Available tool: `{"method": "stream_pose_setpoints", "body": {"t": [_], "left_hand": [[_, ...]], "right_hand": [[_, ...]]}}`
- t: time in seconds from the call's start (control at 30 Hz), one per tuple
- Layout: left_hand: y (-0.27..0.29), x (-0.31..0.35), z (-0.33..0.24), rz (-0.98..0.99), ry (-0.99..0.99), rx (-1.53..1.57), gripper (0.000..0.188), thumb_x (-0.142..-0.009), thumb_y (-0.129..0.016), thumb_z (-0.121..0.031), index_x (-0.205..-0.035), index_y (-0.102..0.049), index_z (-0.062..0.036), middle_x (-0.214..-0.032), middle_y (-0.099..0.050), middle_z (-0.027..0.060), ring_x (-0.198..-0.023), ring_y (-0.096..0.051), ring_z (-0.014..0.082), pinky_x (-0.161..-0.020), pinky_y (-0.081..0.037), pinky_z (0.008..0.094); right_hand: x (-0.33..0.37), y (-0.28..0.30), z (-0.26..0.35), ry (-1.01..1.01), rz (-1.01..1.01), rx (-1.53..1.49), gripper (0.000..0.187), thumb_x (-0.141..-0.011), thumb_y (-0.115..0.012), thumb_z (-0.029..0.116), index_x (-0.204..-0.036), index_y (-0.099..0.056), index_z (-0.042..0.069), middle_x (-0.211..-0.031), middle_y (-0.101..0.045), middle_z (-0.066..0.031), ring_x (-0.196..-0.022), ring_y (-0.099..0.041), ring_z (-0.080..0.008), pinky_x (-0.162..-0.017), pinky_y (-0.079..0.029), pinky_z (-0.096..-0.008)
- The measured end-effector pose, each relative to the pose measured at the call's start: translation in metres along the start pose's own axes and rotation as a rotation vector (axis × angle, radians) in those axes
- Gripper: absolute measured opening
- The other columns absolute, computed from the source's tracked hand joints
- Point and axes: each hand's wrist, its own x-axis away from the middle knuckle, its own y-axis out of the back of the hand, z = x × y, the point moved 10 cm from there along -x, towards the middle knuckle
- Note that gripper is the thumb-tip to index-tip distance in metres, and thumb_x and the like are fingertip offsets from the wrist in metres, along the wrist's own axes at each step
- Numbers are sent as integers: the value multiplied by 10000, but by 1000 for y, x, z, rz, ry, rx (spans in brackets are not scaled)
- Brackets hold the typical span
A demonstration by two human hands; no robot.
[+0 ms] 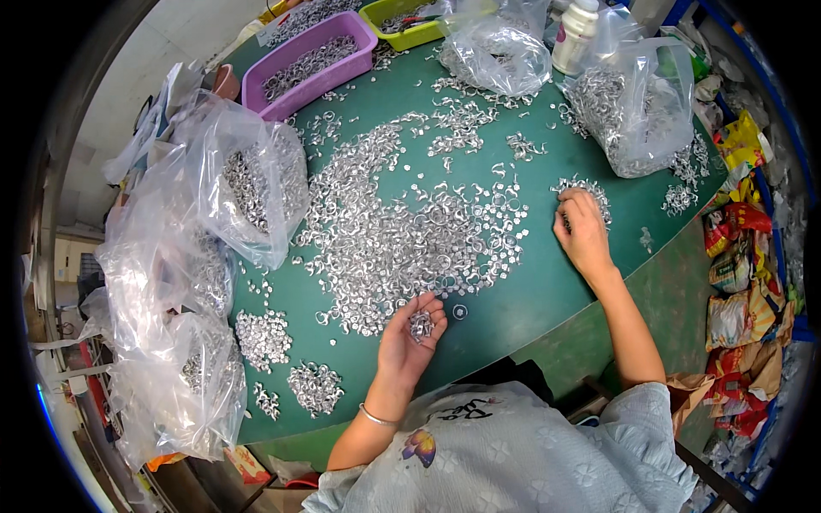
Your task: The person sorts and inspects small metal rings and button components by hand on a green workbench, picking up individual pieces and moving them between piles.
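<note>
A wide spread of small silver metal rings (402, 231) covers the middle of the green table (522, 299). My left hand (410, 338) is palm up near the front edge, cupping a small clump of the silver rings (420, 324). One loose ring (460, 311) lies just to its right. My right hand (583, 229) rests palm down, fingers spread, on a small pile of rings (586, 190) at the right side of the table.
Clear plastic bags of rings stand at the left (248, 184), front left (180, 376), back (496, 51) and back right (637, 107). A purple tray (312, 64) and a yellow-green tray (406, 21) hold more. A white bottle (575, 34) stands behind. Packets (740, 282) clutter the right.
</note>
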Motion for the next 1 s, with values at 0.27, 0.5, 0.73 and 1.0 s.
{"method": "stream_pose_setpoints", "body": {"t": [0.27, 0.5, 0.73, 1.0], "left_hand": [[9, 3, 3, -4, -5, -19, 252, -913, -488, -152, -1054, -573, 38, -887, -637, 119, -801, -616, 210, -740, -534, 321], [-1, 7, 9, 11, -16, -92, 248, -908, -501, -160, -1039, -572, 39, -873, -620, 109, -788, -597, 199, -718, -529, 317], [4, 11, 9, 9, -38, -118, 250, -913, -494, -182, -1019, -577, 28, -860, -606, 101, -772, -581, 192, -695, -514, 301], [1, 14, -1, 3, -86, -51, 262, -942, -469, -206, -1019, -579, 18, -714, -514, 40, -587, -446, 119, -506, -370, 224]], "right_hand": [[-17, -4, 15, -11, 18, 10, 297, -762, -634, 107, -1023, -543, 0, -1126, -523, -167, -1134, -453, -358, -968, -337, -474], [-19, -81, 72, -7, 332, -59, 539, -873, -554, 326, -1247, -438, -42, -1349, -366, -235, -1276, -322, -395, -1061, -254, -476], [-10, -86, 134, 37, 357, -242, 563, -884, -538, 321, -1254, -411, -85, -1346, -342, -276, -1287, -272, -441, -1066, -228, -510], [7, -82, 174, 202, 435, -491, 313, -833, -583, 143, -1091, -555, -33, -1284, -443, -192, -1264, -360, -366, -1038, -320, -459]]}}
